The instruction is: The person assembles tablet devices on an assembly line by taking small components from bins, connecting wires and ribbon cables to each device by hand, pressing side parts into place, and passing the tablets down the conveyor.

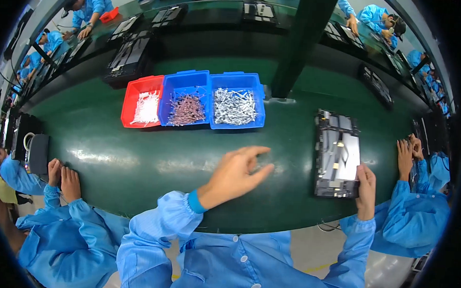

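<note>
My left hand (pixel 234 172) hovers over the middle of the green table, its thumb and index finger spread apart with nothing between them. At the right, my right hand (pixel 366 188) grips the lower right edge of an opened tablet-like electronic unit (pixel 348 153). The unit has a black frame, silver and grey panels and small yellowish patches. Beyond my left hand stand three joined bins: a red bin (pixel 126 110) of small white pieces, a blue bin (pixel 187 80) of thin copper-brown pins, and another blue bin (pixel 236 127) of silver screw-like pieces.
A dark post (pixel 294 55) rises behind the bins. Similar units lie on the far belt, one black stack (pixel 127 59) at back left and one unit (pixel 377 84) at back right. Co-workers' hands rest at the left (pixel 64 176) and right (pixel 407 155) of the green table (pixel 138 171).
</note>
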Demonstrator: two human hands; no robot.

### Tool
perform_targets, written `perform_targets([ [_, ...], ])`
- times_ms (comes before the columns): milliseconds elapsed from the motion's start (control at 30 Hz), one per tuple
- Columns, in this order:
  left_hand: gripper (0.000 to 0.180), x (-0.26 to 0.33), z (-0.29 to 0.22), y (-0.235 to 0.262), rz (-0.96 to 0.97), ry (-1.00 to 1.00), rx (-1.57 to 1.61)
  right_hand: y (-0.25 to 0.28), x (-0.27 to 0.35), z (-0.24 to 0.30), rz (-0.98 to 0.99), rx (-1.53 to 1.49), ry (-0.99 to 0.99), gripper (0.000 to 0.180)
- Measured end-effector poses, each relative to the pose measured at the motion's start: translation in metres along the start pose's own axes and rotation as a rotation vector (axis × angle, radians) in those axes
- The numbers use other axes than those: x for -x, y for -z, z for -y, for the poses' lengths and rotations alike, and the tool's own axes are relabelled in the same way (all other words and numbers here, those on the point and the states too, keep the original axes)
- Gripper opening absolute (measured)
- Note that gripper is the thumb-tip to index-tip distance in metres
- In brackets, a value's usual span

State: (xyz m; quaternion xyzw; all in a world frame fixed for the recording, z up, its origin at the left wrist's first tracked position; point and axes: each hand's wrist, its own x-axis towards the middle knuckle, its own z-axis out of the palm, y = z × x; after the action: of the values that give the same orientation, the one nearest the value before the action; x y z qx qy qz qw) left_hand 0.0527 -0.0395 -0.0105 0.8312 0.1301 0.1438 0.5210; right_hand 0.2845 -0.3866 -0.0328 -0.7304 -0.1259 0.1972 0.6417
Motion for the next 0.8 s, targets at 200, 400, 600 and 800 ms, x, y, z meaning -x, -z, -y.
perform_targets([
  [200, 0.02, 0.01, 0.027, 0.077, -0.584, -0.166, -0.443, 0.054, -0.024, -0.004, -0.271, 0.636, 0.308, 0.025],
  [400, 0.024, 0.009, 0.032, 0.112, -0.548, -0.215, -0.744, -0.059, -0.001, 0.045, -0.263, 0.503, 0.584, 0.008],
  [600, 0.022, -0.006, 0.024, 0.127, -0.284, -0.247, -0.927, -0.169, 0.019, 0.046, 0.137, 0.408, 0.611, 0.009],
  [800, 0.012, -0.022, 0.024, 0.126, -0.278, -0.251, -0.744, -0.176, 0.022, 0.027, 0.197, 0.385, 0.624, 0.009],
])
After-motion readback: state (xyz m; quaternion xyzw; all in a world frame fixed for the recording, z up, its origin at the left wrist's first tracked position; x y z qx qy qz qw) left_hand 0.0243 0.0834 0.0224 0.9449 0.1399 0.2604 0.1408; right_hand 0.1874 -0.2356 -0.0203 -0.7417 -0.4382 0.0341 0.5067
